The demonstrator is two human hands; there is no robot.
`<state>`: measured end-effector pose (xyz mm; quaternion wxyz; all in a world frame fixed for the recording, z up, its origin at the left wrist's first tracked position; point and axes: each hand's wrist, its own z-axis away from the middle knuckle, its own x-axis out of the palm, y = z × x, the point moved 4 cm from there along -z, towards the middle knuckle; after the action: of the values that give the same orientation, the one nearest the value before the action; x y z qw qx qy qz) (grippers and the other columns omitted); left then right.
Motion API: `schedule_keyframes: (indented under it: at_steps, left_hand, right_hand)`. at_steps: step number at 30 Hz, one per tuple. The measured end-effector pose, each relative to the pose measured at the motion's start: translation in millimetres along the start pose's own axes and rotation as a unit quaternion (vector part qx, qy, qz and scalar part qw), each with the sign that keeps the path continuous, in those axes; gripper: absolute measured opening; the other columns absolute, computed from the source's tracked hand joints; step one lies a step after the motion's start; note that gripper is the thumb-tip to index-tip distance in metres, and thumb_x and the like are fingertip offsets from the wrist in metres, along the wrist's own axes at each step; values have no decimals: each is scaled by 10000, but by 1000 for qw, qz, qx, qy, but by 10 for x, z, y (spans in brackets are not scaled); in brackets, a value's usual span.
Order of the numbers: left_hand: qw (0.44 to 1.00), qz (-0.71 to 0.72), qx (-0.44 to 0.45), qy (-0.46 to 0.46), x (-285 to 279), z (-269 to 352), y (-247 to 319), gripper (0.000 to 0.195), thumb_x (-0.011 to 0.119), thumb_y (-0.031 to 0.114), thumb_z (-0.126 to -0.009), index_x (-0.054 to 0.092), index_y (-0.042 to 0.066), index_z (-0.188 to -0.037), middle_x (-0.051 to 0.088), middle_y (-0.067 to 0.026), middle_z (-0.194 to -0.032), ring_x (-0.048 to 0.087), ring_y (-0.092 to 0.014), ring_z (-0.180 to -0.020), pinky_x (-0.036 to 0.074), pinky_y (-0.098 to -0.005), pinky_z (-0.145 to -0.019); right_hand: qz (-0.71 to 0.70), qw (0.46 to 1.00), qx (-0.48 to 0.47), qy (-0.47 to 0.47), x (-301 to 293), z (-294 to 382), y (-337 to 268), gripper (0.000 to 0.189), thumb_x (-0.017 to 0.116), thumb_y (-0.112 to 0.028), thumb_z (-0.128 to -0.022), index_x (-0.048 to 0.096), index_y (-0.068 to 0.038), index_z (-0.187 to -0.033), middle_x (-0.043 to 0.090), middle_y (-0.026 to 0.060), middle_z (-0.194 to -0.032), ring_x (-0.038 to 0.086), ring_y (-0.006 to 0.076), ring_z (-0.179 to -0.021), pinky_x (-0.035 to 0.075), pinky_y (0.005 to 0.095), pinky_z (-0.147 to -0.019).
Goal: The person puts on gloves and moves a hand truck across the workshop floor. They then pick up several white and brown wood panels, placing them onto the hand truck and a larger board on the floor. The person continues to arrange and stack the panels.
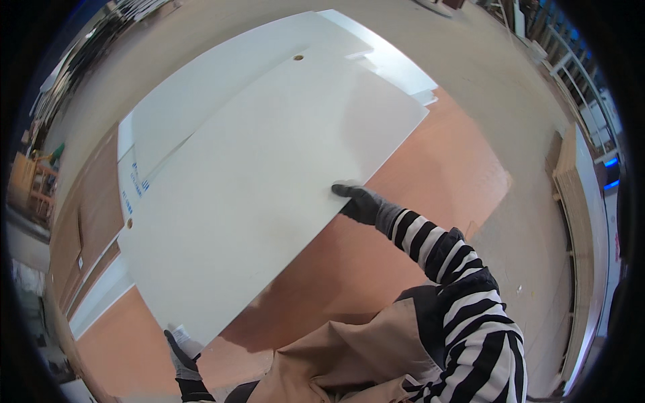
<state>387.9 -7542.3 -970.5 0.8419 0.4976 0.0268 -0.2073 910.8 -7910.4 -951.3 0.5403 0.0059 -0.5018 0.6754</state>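
Note:
A large white panel lies tilted before me over other white sheets and an orange-brown board. My right hand, in a dark grey glove, grips the panel's near edge, thumb on top and fingers beneath. At the panel's near left corner my left hand, gloved too, holds the edge beside a small white label. Blue print marks the white sheet at the left, and a round hole shows near the panel's far edge.
Brown boards lie at the left. A stack of boards stands at the right, near a metal railing. Long thin pieces are piled at the upper left. A wooden stool-like frame is at the far left.

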Motion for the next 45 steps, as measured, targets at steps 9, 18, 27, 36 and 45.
schedule_keyframes:
  at_steps: [9,18,27,36,45]
  left_hand:
    - [992,-45,101,59,-109,709,-123,623,508,580,-884,615,13,-1119,483,11,-653,456,-81,-471,315,-250,-373]
    - [972,-173,45,154,-535,1014,-723,484,555,423,-914,626,-50,-984,621,-97,-858,536,-184,-775,449,-329,-714]
    - [907,-413,-8,-84,-247,1352,-772,523,493,494,-911,603,-14,-973,615,-162,-818,580,-257,-755,451,-363,-659]
    - [827,-520,0,-215,-85,1440,-955,556,437,555,-906,578,19,-951,600,-237,-769,624,-344,-731,454,-402,-608]
    - [851,-418,-170,-269,126,1068,-417,588,543,575,-858,600,5,-726,581,-87,-542,551,-187,-426,450,-318,-446]
  right_hand:
    - [-138,988,-62,12,-473,905,576,203,581,-141,-883,602,7,-1020,614,85,-1019,576,201,-981,455,342,-920]
    - [-164,984,16,68,-527,2418,1233,274,562,-183,-892,597,45,-1041,611,152,-1076,553,264,-1070,420,393,-965]
    - [-148,975,163,10,99,2352,1691,294,554,-216,-898,597,42,-1032,621,160,-1028,573,263,-1000,443,382,-897]
    - [-115,947,295,-50,604,2261,2049,316,545,-249,-905,596,40,-1024,630,168,-979,594,262,-929,466,370,-829]
    - [-31,912,404,-59,638,2374,1925,341,537,-282,-912,596,37,-1016,639,175,-930,614,261,-858,489,359,-762]
